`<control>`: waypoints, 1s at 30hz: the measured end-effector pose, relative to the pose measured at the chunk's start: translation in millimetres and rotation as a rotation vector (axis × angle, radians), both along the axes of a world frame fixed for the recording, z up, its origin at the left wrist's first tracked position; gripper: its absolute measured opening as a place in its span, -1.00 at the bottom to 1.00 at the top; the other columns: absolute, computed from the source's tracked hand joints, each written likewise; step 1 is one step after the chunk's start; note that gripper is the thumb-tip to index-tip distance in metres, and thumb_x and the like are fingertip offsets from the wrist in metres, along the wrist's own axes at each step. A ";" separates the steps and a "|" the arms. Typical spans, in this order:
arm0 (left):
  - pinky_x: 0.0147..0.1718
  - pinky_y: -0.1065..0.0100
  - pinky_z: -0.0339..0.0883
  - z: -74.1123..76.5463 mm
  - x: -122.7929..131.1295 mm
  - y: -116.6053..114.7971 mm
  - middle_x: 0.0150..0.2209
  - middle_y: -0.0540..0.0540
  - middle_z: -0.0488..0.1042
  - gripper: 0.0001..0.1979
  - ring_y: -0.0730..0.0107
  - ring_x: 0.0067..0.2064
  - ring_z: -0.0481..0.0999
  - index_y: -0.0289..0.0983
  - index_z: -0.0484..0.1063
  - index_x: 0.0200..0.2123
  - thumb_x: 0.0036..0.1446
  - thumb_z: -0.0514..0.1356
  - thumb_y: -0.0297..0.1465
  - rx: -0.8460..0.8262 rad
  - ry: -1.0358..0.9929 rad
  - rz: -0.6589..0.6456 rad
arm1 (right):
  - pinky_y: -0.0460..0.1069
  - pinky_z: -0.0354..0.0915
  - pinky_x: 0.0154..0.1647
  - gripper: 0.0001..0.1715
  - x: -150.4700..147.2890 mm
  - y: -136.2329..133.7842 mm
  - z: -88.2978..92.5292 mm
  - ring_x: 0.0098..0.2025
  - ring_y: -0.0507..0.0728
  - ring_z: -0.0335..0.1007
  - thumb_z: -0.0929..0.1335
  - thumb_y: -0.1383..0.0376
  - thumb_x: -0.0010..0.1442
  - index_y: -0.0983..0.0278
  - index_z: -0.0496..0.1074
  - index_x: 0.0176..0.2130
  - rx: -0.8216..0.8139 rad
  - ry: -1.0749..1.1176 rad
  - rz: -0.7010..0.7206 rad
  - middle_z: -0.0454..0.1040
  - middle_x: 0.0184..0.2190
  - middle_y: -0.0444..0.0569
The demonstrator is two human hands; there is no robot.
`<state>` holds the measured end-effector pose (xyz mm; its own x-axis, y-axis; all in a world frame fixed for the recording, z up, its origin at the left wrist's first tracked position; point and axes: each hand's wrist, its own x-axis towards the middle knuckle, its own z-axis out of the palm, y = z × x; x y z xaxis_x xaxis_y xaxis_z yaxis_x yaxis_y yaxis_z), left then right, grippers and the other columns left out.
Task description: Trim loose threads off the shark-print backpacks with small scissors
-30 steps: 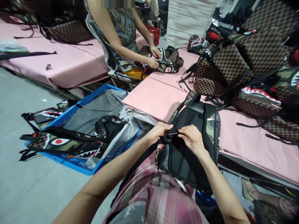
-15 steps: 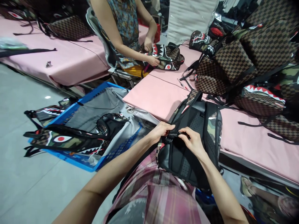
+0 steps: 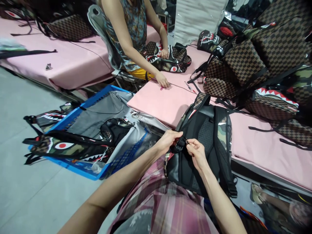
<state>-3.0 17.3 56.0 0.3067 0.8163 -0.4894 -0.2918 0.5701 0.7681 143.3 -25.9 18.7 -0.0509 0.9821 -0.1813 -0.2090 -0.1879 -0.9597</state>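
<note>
A backpack (image 3: 204, 130) rests on my lap against the table edge, its black padded back and shoulder straps facing up. My left hand (image 3: 170, 139) is closed around a bunched black strap (image 3: 179, 144) at the backpack's left side. Close beside it, my right hand (image 3: 197, 152) pinches the other end of that strap between thumb and fingers. The small part between my fingertips is too dark to make out. The right shoulder strap (image 3: 225, 156) hangs down toward a black buckle (image 3: 233, 191).
A pink-covered table (image 3: 158, 104) holds a pile of checked backpacks (image 3: 243, 65) on the right. To the left stands a blue crate (image 3: 97, 175) with bags in and over it. Across the table, a co-worker's hand (image 3: 162, 79) touches the tabletop near a pen (image 3: 188, 87).
My right hand has drawn in closer to my left, and the strap between them is more bunched. The co-worker's one hand has moved from their bag down onto the table.
</note>
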 end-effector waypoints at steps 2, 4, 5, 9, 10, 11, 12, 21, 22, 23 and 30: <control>-0.64 0.47 0.11 0.2 -1.2 -0.6 -0.69 -0.03 0.35 -0.68 0.54 -0.67 0.28 -0.38 0.34 -0.69 -0.20 0.33 -0.27 -0.008 -0.009 0.019 | -0.12 0.18 -0.56 -0.70 4.1 -3.3 3.8 -0.55 -0.01 0.26 0.43 0.16 -0.06 0.28 0.42 -0.32 0.090 -0.182 -0.041 0.42 -0.53 -0.13; -0.62 0.46 0.15 -0.2 -3.7 -0.4 -0.67 -0.05 0.38 -0.70 0.52 -0.64 0.32 -0.39 0.37 -0.66 -0.21 0.34 -0.27 -0.017 -0.011 0.028 | -0.06 0.29 -0.41 -0.74 7.8 -7.6 6.8 -0.42 0.05 0.38 0.40 0.19 -0.01 0.26 0.42 -0.28 0.168 -0.389 -0.119 0.48 -0.43 -0.09; -0.60 0.45 0.17 -0.7 -5.1 -0.2 -0.65 -0.06 0.40 -0.70 0.50 -0.63 0.34 -0.40 0.39 -0.64 -0.21 0.34 -0.27 -0.020 -0.012 0.030 | -0.05 0.30 -0.37 -0.75 9.1 -10.1 7.8 -0.38 0.07 0.40 0.39 0.20 0.02 0.25 0.42 -0.26 0.201 -0.489 -0.157 0.49 -0.41 -0.09; -0.60 0.45 0.16 -4.9 -7.7 0.5 -0.65 -0.07 0.41 -0.70 0.50 -0.63 0.34 -0.41 0.41 -0.63 -0.20 0.33 -0.26 -0.018 -0.017 0.037 | -0.03 0.30 -0.38 -0.81 8.7 -17.7 9.8 -0.41 0.08 0.40 0.36 0.23 0.09 0.23 0.44 -0.25 0.426 -0.801 -0.183 0.50 -0.42 -0.08; -0.62 0.45 0.15 -6.1 -7.6 0.5 -0.66 -0.06 0.39 -0.70 0.51 -0.64 0.32 -0.40 0.40 -0.64 -0.20 0.33 -0.26 -0.014 -0.019 0.040 | -0.03 0.30 -0.39 -0.82 7.4 -18.2 10.5 -0.42 0.08 0.39 0.35 0.23 0.11 0.24 0.45 -0.26 0.497 -0.853 -0.173 0.49 -0.43 -0.07; -0.62 0.46 0.13 -7.0 -7.2 0.4 -0.67 -0.05 0.38 -0.70 0.53 -0.65 0.31 -0.40 0.39 -0.65 -0.19 0.33 -0.26 -0.011 -0.020 0.041 | -0.03 0.29 -0.40 -0.83 5.8 -18.3 11.4 -0.43 0.07 0.38 0.34 0.24 0.13 0.25 0.45 -0.26 0.557 -0.890 -0.166 0.49 -0.43 -0.05; -0.63 0.46 0.12 -7.5 -6.8 0.2 -0.67 -0.04 0.38 -0.70 0.54 -0.65 0.30 -0.40 0.39 -0.65 -0.19 0.34 -0.27 -0.007 -0.021 0.041 | -0.03 0.28 -0.41 -0.84 4.3 -17.8 12.5 -0.44 0.07 0.37 0.33 0.25 0.14 0.26 0.45 -0.26 0.604 -0.917 -0.163 0.49 -0.44 -0.05; -0.61 0.46 0.19 -2.8 -7.3 -0.8 -0.65 -0.08 0.42 -0.68 0.49 -0.63 0.35 -0.40 0.41 -0.63 -0.27 0.36 -0.24 -0.047 0.001 0.040 | -0.07 0.26 -0.45 -0.84 8.1 -14.6 12.5 -0.46 0.06 0.38 0.34 0.22 0.12 0.25 0.47 -0.33 0.385 -0.755 -0.174 0.51 -0.46 -0.10; -0.62 0.45 0.20 -3.2 -7.4 -0.7 -0.65 -0.08 0.42 -0.67 0.48 -0.63 0.36 -0.40 0.42 -0.62 -0.28 0.36 -0.24 -0.047 0.000 0.036 | -0.07 0.27 -0.44 -0.84 9.1 -14.8 11.9 -0.45 0.06 0.39 0.35 0.21 0.11 0.25 0.47 -0.32 0.342 -0.732 -0.174 0.51 -0.45 -0.11; -0.62 0.44 0.20 -4.0 -7.3 -0.7 -0.65 -0.08 0.42 -0.67 0.48 -0.63 0.36 -0.40 0.42 -0.62 -0.29 0.36 -0.23 -0.045 0.000 0.032 | -0.07 0.27 -0.43 -0.83 9.5 -14.9 11.9 -0.44 0.06 0.39 0.35 0.21 0.11 0.25 0.47 -0.31 0.329 -0.733 -0.165 0.51 -0.44 -0.11; -0.63 0.47 0.16 -7.9 -4.9 -2.7 -0.68 -0.01 0.36 -0.65 0.55 -0.66 0.29 -0.39 0.36 -0.64 -0.26 0.35 -0.21 -0.001 0.004 0.015 | -0.04 0.24 -0.36 -0.83 4.9 -11.6 21.8 -0.42 0.06 0.35 0.33 0.24 0.15 0.26 0.48 -0.30 0.629 -0.933 -0.071 0.49 -0.45 -0.07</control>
